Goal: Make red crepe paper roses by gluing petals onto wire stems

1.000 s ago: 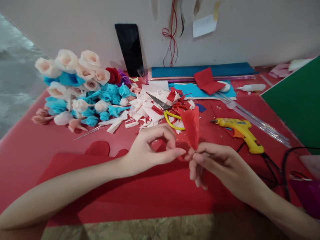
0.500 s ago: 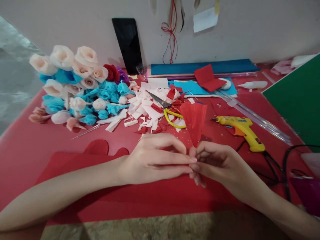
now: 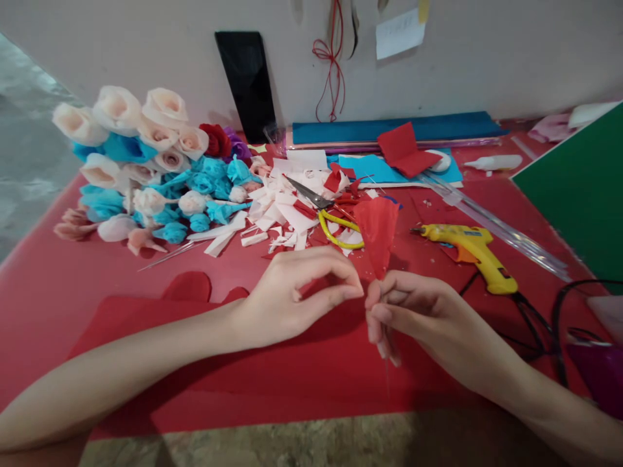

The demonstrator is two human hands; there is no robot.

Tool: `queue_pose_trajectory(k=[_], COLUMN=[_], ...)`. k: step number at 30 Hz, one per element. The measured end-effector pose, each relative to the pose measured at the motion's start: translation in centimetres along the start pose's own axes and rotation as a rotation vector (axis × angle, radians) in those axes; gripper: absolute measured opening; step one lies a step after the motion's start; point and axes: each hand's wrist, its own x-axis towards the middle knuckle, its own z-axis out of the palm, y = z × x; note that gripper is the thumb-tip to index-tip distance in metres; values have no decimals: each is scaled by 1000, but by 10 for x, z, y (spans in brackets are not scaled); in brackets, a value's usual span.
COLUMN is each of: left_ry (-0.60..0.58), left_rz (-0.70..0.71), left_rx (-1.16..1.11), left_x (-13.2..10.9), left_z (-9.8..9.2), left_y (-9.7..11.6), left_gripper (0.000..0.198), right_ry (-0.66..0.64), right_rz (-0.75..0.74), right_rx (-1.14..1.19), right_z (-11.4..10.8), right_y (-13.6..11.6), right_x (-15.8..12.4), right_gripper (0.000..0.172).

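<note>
A red paper cone (image 3: 377,233) stands upright above my right hand (image 3: 409,314), whose fingers pinch its narrow base. A thin stem runs down below those fingers. Just to the left, apart from the paper, my left hand (image 3: 296,292) has its thumb and fingertips pressed together; whether anything small is between them is hidden. Beneath both hands lies a red sheet (image 3: 292,383) at the table's front edge. Scissors with yellow handles (image 3: 335,241) rest behind the hands among white and red paper scraps (image 3: 287,207).
Paper flowers (image 3: 165,188) are heaped at the left. A yellow glue gun (image 3: 474,253) with a black cable lies at the right, near clear plastic sticks (image 3: 506,227) and a green board (image 3: 579,194). A black phone (image 3: 247,84) leans on the wall.
My left hand has let go of the stem under the red paper and moved left, its fingertips now together. My right hand still holds the stem, and the paper cone has turned slightly.
</note>
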Motion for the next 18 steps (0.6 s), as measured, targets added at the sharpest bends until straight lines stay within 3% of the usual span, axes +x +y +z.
queue_pose_trajectory(k=[6, 12, 13, 15, 18], left_ry=[-35, -10, -9, -6, -16], left_rz=[-211, -175, -182, -198, -150], left_rx=[27, 327, 367, 412, 452], left_x=[1, 12, 14, 17, 19], left_z=[4, -15, -19, -26, -31], left_y=[-13, -29, -31, -35, -39], left_gripper=[13, 38, 38, 10, 44], right_ry=[8, 62, 70, 87, 99], right_rz=[-11, -2, 5, 21, 39], right_rx=[108, 133, 131, 123, 111], right_z=[-4, -7, -8, -8, -9], right_y=[0, 2, 2, 2, 2], right_x=[2, 7, 7, 7, 7], right_gripper=[19, 20, 21, 21, 21])
